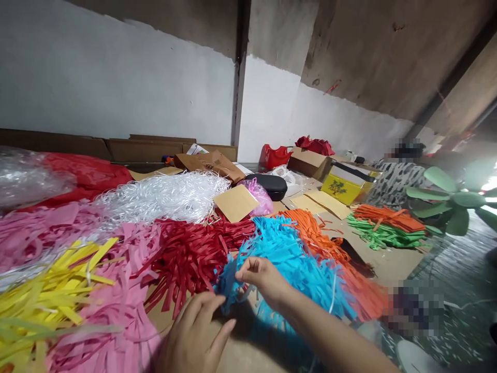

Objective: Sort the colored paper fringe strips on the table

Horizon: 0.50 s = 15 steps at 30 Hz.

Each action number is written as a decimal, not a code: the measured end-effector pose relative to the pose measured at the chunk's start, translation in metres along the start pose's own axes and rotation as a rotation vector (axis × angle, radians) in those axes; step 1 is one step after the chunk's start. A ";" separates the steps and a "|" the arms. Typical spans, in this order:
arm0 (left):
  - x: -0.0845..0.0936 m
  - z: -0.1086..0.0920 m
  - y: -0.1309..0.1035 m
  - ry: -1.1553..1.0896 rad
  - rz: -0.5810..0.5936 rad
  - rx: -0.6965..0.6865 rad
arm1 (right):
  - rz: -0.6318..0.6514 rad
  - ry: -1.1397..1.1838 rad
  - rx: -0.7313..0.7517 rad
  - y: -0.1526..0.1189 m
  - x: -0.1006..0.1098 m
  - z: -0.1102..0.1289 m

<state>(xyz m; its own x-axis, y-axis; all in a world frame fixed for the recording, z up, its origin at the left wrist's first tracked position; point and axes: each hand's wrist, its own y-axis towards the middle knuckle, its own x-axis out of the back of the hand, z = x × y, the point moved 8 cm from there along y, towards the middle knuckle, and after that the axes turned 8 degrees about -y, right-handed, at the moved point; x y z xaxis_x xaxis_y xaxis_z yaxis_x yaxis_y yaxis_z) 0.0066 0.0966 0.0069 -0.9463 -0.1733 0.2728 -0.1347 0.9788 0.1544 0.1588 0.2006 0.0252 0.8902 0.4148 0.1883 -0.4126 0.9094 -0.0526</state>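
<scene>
My right hand reaches over the left edge of a pile of bright blue fabric-like strips. Its thumb and forefinger are pinched on a blue strip, which hangs slightly blurred beside the pile. Lower and to the left, my left hand is open, thumb apart from the fingers, its fingertips close to the hanging strip. Whether they touch it I cannot tell. Dark red strips lie just beyond my left hand, and brown cardboard shows beneath both hands.
Pink, yellow and orange strips lie around, with white cord behind. Farther back are a black case and a yellow box. A green-bladed fan stands right, near a person in patterned clothing.
</scene>
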 end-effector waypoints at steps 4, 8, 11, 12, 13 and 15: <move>0.003 -0.020 0.027 0.032 -0.101 -0.044 | -0.015 0.100 0.026 -0.018 -0.016 0.003; 0.003 -0.001 0.031 -0.098 -0.026 0.083 | -0.192 -0.060 0.243 -0.039 -0.006 0.009; 0.003 0.018 0.030 -0.212 -0.027 0.165 | -0.259 -0.319 0.406 -0.057 -0.019 0.006; 0.003 0.022 0.031 -0.243 -0.041 0.183 | -0.266 -0.380 0.420 -0.061 -0.026 0.003; 0.002 0.025 0.031 -0.271 -0.054 0.199 | -0.278 -0.427 0.422 -0.062 -0.031 0.000; -0.001 0.030 0.031 -0.316 -0.061 0.221 | -0.308 -0.502 0.414 -0.062 -0.038 -0.003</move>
<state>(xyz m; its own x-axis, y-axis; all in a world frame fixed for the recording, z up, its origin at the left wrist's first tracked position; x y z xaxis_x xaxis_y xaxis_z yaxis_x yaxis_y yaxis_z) -0.0053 0.1304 -0.0167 -0.9738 -0.2237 -0.0421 -0.2212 0.9736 -0.0567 0.1512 0.1289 0.0181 0.8228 -0.0132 0.5682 -0.2851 0.8553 0.4327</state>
